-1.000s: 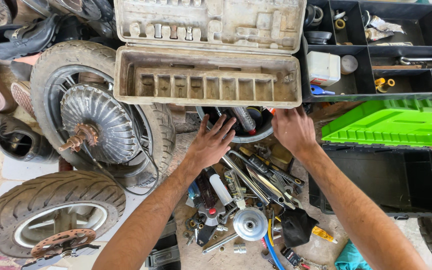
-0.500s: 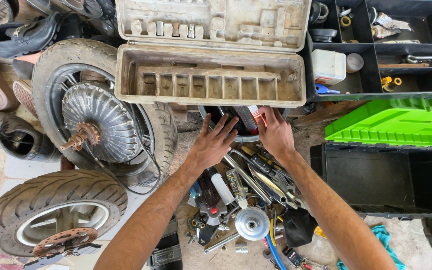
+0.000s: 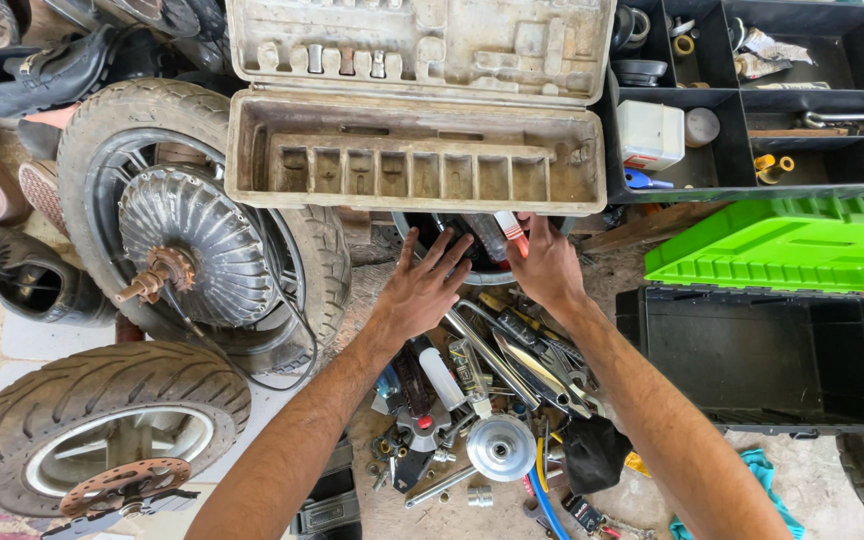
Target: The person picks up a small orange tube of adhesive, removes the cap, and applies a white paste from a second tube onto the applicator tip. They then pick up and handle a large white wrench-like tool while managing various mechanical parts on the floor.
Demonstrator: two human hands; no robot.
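My left hand (image 3: 420, 288) lies flat with its fingers spread on the near rim of a round dark bucket (image 3: 487, 276). The bucket sits under an open, dirty beige socket case (image 3: 412, 165). My right hand (image 3: 547, 268) reaches into the same bucket, its fingers closed around a white tube with a red end (image 3: 510, 230). A dark spray can (image 3: 482, 235) lies inside next to it. Below both hands is a heap of wrenches, sockets and other loose tools (image 3: 512, 365) on the dirt floor.
A scooter wheel with a finned hub motor (image 3: 187, 240) and a second tyre (image 3: 102, 420) lie at the left, with shoes (image 3: 22, 280) beyond. To the right are an empty black toolbox (image 3: 762, 355), its green lid (image 3: 782, 245) and a black compartment tray (image 3: 752, 100).
My right hand has moved left along the bucket and closed on the white and red tube. My left hand has stayed on the rim.
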